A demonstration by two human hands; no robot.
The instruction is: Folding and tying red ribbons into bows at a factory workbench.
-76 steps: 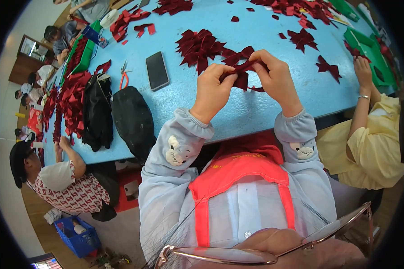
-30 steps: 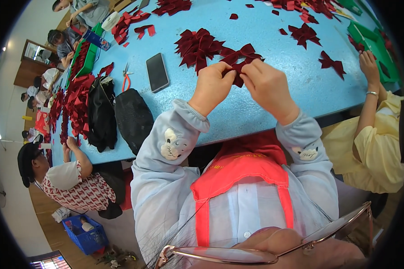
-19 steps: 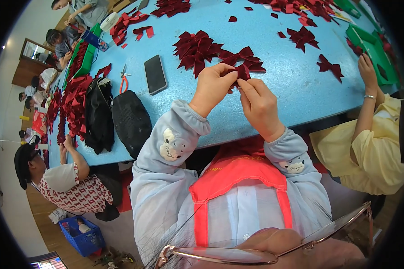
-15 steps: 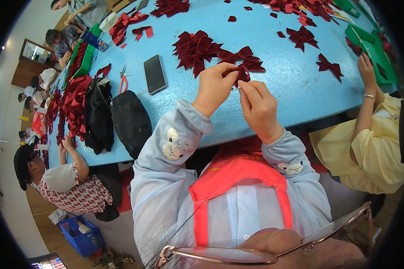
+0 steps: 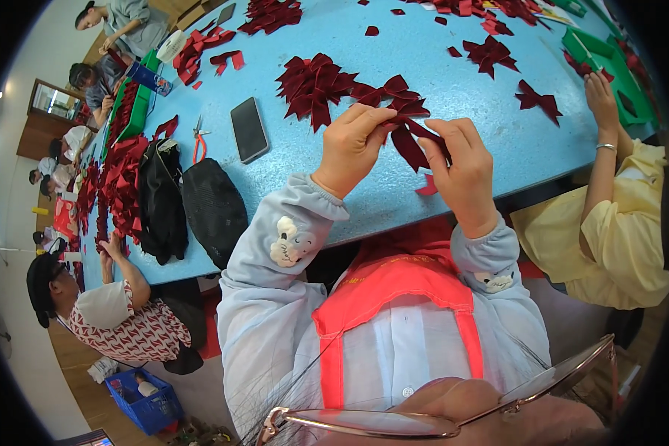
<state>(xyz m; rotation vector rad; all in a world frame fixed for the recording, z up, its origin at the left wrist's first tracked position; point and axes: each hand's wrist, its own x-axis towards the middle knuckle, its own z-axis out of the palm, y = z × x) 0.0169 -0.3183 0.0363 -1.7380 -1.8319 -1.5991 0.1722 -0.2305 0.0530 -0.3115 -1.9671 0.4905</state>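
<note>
Between my hands is a dark red velvet ribbon bow (image 5: 407, 149), its tails hanging down over the blue table (image 5: 297, 186). The thumb and fingers of my left hand (image 5: 349, 149) pinch it at its left end. My right hand (image 5: 462, 167) grips a strip of the same ribbon, fingers bent round it. A brighter red ribbon end (image 5: 427, 186) shows below, beside my right thumb. Just beyond my hands lies a finished-looking bow (image 5: 395, 93), and left of it a pile of dark red bows (image 5: 312, 85).
A phone (image 5: 249, 130), red-handled pliers (image 5: 200, 145) and a black pouch (image 5: 214, 212) lie to the left. Single bows (image 5: 539, 102) lie to the right, near a green tray (image 5: 617, 74). Co-workers sit on both sides; a yellow-sleeved arm (image 5: 606, 141) reaches in at the right.
My right hand has moved right and opened out from the close pinch beside my left. The ribbon between them now spreads wider, its tails showing. My left hand keeps its pinch.
</note>
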